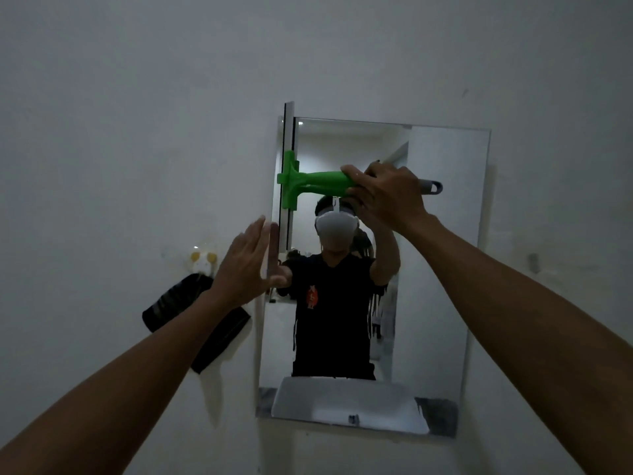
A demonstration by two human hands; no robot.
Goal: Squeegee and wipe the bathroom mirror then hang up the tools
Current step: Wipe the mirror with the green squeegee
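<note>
A frameless rectangular mirror [442,255] hangs on the white wall. My right hand [387,197] grips the green handle of a squeegee [315,183]. Its long blade stands upright along the mirror's left edge, near the top, and sticks up above the glass. The handle's grey end pokes out to the right of my fist. My left hand [246,265] is open with flat fingers, resting against the mirror's left edge lower down. A dark cloth [191,303] hangs on the wall to the left of the mirror, partly behind my left forearm.
A white wall hook with yellow parts [203,260] holds the dark cloth. In the mirror I see a person in a black shirt and a white basin at the bottom. Bare white wall surrounds the mirror.
</note>
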